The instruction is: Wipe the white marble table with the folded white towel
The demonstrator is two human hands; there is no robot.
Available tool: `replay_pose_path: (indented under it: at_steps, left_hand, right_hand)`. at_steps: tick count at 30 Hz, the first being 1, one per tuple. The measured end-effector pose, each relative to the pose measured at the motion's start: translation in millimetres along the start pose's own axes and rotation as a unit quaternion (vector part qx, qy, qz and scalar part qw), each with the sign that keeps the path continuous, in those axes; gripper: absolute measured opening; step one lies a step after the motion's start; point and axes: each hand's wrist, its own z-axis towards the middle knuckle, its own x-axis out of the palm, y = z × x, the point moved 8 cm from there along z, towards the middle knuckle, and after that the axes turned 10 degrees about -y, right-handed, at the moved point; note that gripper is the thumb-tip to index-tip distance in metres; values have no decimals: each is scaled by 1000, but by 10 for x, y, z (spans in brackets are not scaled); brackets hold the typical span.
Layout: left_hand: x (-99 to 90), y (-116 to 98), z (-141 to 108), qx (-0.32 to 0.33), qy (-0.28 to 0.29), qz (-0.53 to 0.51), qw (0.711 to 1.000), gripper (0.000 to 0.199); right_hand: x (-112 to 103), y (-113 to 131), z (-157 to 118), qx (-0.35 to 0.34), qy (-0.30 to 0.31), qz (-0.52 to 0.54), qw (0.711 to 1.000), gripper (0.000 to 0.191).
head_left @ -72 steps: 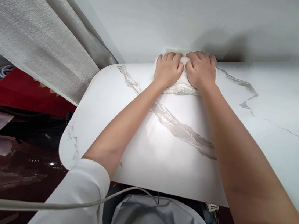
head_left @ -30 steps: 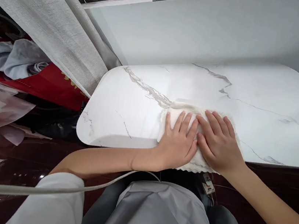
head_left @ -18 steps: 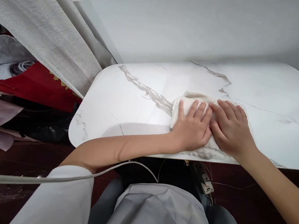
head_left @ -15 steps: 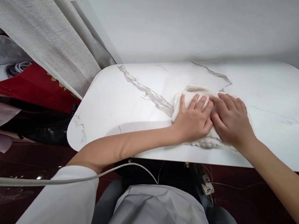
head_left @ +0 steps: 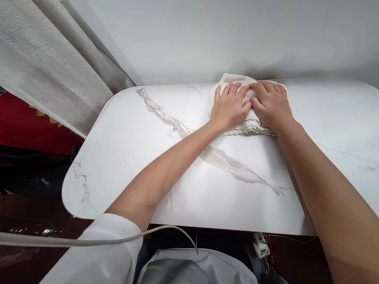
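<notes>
A white cloth (head_left: 250, 122), folded in layers with a wavy edge, lies at the back edge of the white marble-patterned table (head_left: 104, 149). My left hand (head_left: 230, 106) lies flat on the cloth's left part, fingers spread and pointing away from me. Beside it, my right hand (head_left: 271, 104) presses flat on the right part, its fingers stretched out toward the wall. The two hands nearly touch at the thumbs. Both palms cover much of the cloth's middle.
A pale wall panel (head_left: 197, 35) rises right behind the table. At the left hangs a grey curtain (head_left: 47, 47), with red fabric (head_left: 26, 124) beyond it. A white cable (head_left: 55, 241) crosses in front of my left sleeve. A power strip (head_left: 261, 246) shows below the table edge.
Both hands and the cloth have moved away from me and a little left, from the table's middle to its back edge. Both arms are stretched farther forward.
</notes>
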Motion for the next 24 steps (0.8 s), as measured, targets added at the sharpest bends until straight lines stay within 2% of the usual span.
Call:
replay_pose_path:
  at_steps: [4,8,10,13,19,24]
  left_hand:
    - [80,82,217,-9,-6,-9,1000,45]
    - [155,99,407,8,-19,-9,1000,44]
    - [194,92,490,15,-22,-7,1000,43]
    - [234,70,576,16,-21,4,1000,42]
    - [240,25,575,3,-20,36,999,44]
    - [225,-22,510,5,-27,38,999,45]
  right_hand:
    - [146,-145,203,8,-17,8,1000,48]
    - [265,-276,368,30,5,-15,999,49]
    - [300,-325,426,34,15,-25,999,50]
    - [303,-389,487,37,0,-26,999,49]
    - [272,-411,498,29,-12,-16,999,48]
    - [177,-390,386,41,-26,-7,999,49]
